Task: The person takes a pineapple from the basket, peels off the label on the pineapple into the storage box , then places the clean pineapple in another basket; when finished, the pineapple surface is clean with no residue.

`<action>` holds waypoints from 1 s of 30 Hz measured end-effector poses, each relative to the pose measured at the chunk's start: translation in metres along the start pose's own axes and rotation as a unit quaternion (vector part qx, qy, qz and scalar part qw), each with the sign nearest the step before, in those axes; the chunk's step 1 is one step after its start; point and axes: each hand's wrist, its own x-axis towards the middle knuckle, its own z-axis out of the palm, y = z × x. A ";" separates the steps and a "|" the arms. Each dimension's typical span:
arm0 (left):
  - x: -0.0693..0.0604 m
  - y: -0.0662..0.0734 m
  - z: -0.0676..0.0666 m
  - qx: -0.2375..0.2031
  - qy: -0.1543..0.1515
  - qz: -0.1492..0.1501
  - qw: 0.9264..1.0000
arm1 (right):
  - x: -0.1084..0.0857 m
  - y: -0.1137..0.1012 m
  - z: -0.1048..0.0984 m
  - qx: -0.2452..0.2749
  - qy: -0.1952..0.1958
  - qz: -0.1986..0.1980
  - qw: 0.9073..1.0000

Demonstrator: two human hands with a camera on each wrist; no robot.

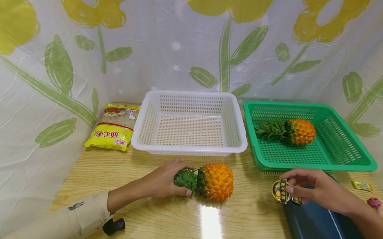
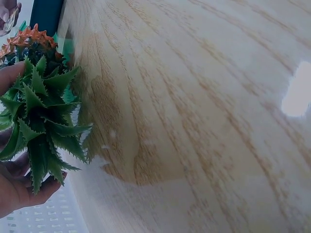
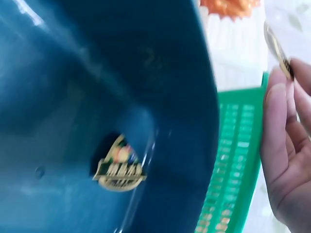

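Observation:
My left hand (image 1: 168, 179) grips a pineapple (image 1: 217, 182) by its green leaves (image 2: 46, 126). The fruit lies on its side on the table, orange end to the right. Between thumb and fingers, my right hand (image 1: 326, 191) pinches a round black-and-gold fruit label sticker (image 1: 279, 191), seen nearly edge-on in the right wrist view. That hand is over the left edge of a dark blue bin (image 1: 318, 228). A second sticker (image 3: 121, 167) of similar look lies inside the bin. A second pineapple (image 1: 300, 132) lies on its side in the green basket (image 1: 308, 166).
A white basket (image 1: 190, 148) stands behind the left hand, beside the green one. Left of it lies a yellow food packet (image 1: 112, 134). At the right are a small yellow wrapper (image 1: 362, 186) and a pink item (image 1: 374, 204). A flowered curtain (image 1: 169, 43) hangs behind the table.

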 end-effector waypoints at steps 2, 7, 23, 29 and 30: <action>0.000 0.000 0.000 0.000 0.001 0.001 1.000 | -0.005 0.005 -0.006 0.015 -0.017 0.004 1.000; 0.000 -0.001 0.001 -0.001 0.001 0.000 1.000 | -0.017 0.021 -0.022 0.063 -0.048 0.028 0.996; 0.000 0.000 0.001 -0.004 0.001 0.000 1.000 | -0.040 0.055 -0.040 0.144 -0.151 0.144 0.967; 0.000 0.000 0.001 -0.005 0.000 0.001 1.000 | -0.038 0.065 -0.035 0.186 -0.181 0.151 0.954; 0.000 -0.001 0.001 -0.005 0.000 0.001 1.000 | -0.038 0.067 -0.033 0.188 -0.181 0.147 0.954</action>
